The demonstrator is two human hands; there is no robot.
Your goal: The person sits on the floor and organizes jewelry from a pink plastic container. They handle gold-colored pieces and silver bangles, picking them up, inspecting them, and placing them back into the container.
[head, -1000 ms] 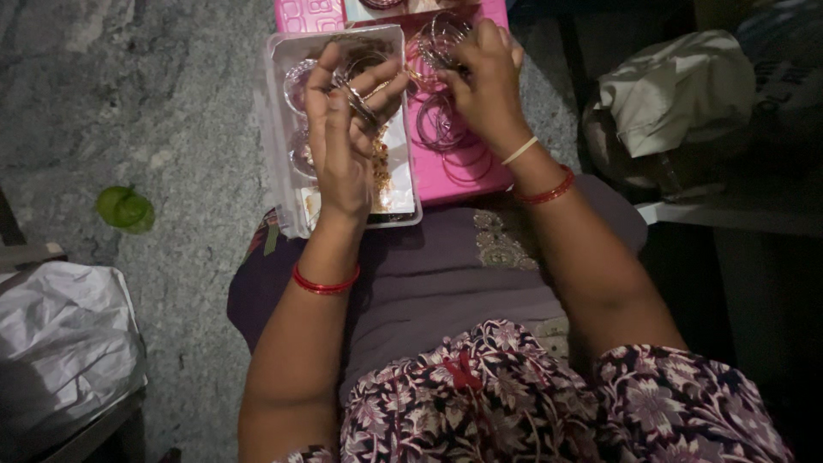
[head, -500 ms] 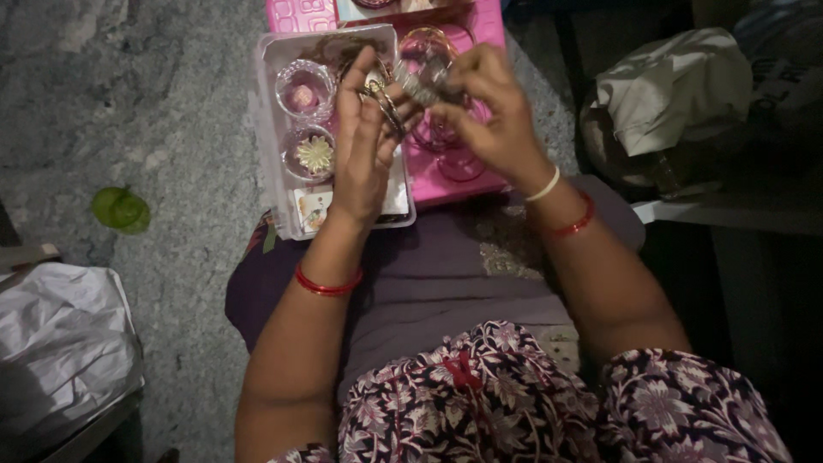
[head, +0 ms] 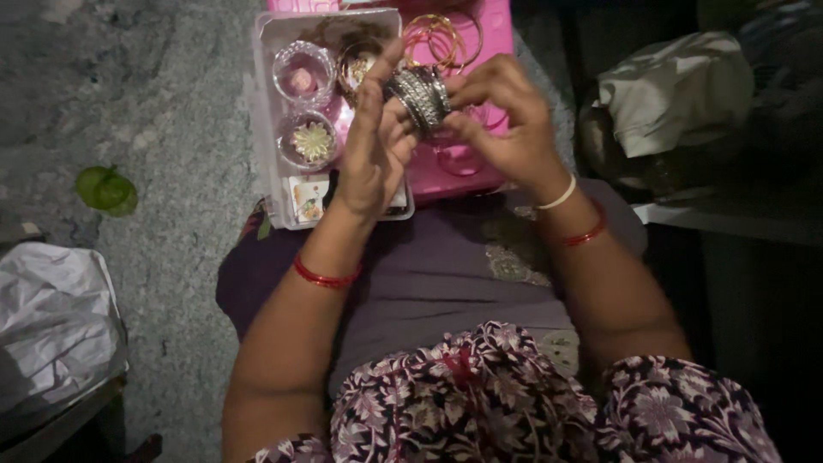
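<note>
Since half a second ago, brought closer together over the lap: left hand (head: 373, 154) and right hand (head: 506, 120) now meeting on one stack of silvery bangles (head: 418, 96), held up in the air just above the clear tray (head: 266, 129) and the pink box (head: 493, 51). A second ago, apart, each busy on its own side; now joined on the same stack, so likely sorting or squaring up this set before dealing with it. Left fingers (head: 381, 81) raised and curled round the near side of the stack, right fingertips (head: 459, 90) pinched on its far edge; both closed on it.

In the clear tray, two round clear pots: upper one (head: 302, 75) with something pink inside, lower one (head: 310, 141) with a pale flower-shaped piece. Below them a small printed card (head: 306, 199), white with coloured marks. Gold bangles (head: 441, 34) loose in the pink box. On the grey floor to the left, a green leaf (head: 106, 189) and a crumpled white bag (head: 51, 317)
</note>
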